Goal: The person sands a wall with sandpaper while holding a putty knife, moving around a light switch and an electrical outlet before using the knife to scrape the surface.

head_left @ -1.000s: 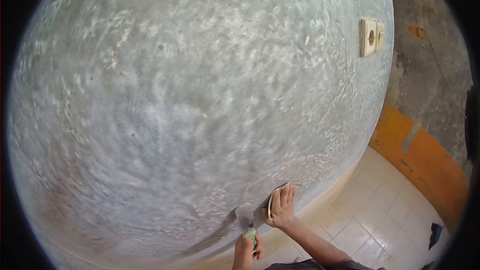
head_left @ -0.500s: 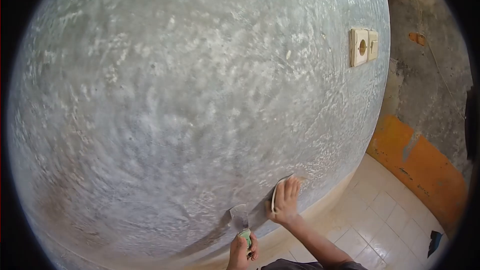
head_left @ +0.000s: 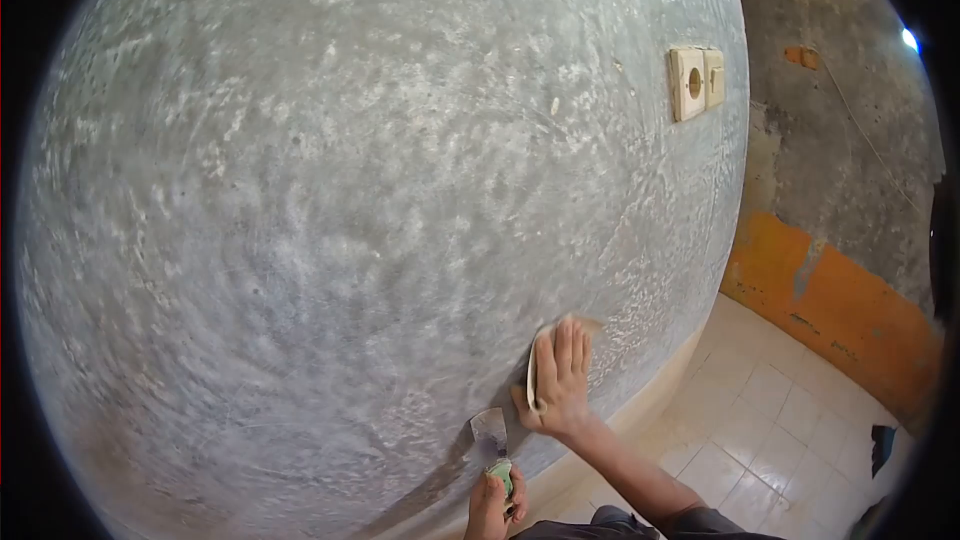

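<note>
My left hand is closed round the green handle of a putty knife. Its broad metal blade points up, close to the grey, mottled wall. To the right and a little higher, my right hand presses a folded piece of sandpaper against the wall. The fingers lie together over the sheet, and its pale edge curls out on the left side. Most of the sheet is hidden under the palm.
A pale socket and a switch are mounted on the wall at upper right. A tiled floor lies below right, bordered by another wall with an orange lower band. A dark object rests on the tiles.
My right hand has slid up and slightly left along the wall with the sandpaper. My left hand and the putty knife have shifted slightly right. The whole view has turned a little.
</note>
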A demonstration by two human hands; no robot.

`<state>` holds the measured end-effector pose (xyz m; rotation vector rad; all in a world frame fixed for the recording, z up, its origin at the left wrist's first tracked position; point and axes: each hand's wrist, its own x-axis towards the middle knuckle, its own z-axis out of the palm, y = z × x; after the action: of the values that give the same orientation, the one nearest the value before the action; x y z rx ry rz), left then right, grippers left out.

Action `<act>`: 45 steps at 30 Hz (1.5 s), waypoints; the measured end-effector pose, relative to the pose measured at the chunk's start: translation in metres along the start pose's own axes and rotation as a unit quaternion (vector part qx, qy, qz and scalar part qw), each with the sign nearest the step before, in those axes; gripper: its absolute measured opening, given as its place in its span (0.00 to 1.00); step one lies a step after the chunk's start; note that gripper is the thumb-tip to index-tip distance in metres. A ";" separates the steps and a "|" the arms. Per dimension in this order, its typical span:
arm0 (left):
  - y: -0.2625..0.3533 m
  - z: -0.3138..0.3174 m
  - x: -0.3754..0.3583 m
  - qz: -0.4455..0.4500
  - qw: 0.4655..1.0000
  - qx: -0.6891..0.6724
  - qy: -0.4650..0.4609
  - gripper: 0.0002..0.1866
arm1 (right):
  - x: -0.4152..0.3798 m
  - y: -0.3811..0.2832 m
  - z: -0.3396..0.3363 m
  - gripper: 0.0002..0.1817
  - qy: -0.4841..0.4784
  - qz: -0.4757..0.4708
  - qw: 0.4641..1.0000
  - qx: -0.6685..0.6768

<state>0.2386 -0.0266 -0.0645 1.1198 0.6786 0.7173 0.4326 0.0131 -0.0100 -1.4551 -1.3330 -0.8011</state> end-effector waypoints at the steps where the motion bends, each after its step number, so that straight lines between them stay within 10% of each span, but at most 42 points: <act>1: 0.003 0.000 -0.001 -0.006 1.000 0.001 0.002 0.25 | 0.012 0.002 -0.003 0.39 0.015 0.005 1.000 -0.003; 7: -0.001 -0.004 0.004 -0.034 0.998 -0.052 -0.028 0.24 | 0.135 0.001 -0.051 0.37 0.084 0.036 0.996 0.017; 14: 0.000 0.013 0.013 -0.039 0.999 -0.013 -0.015 0.24 | -0.111 0.031 0.036 0.41 0.014 0.106 0.993 0.039; 22: -0.010 0.050 0.048 -0.048 0.998 0.003 -0.049 0.26 | 0.054 0.108 -0.040 0.41 0.070 0.124 0.988 0.052; 27: -0.020 0.085 0.065 0.002 0.998 -0.030 -0.063 0.30 | -0.113 0.125 0.014 0.41 -0.026 0.103 0.993 0.045; 35: -0.023 0.145 0.086 0.055 0.996 -0.052 -0.048 0.28 | 0.029 0.187 -0.047 0.43 -0.056 -0.012 0.998 -0.007; 45: -0.035 0.176 0.090 0.079 0.994 -0.070 0.009 0.29 | -0.081 0.204 -0.026 0.31 -0.116 0.056 0.992 0.013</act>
<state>0.4362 -0.0606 -0.0573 1.0466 0.5498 0.8971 0.6198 -0.0246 -0.1209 -1.6246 -1.4143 -0.5523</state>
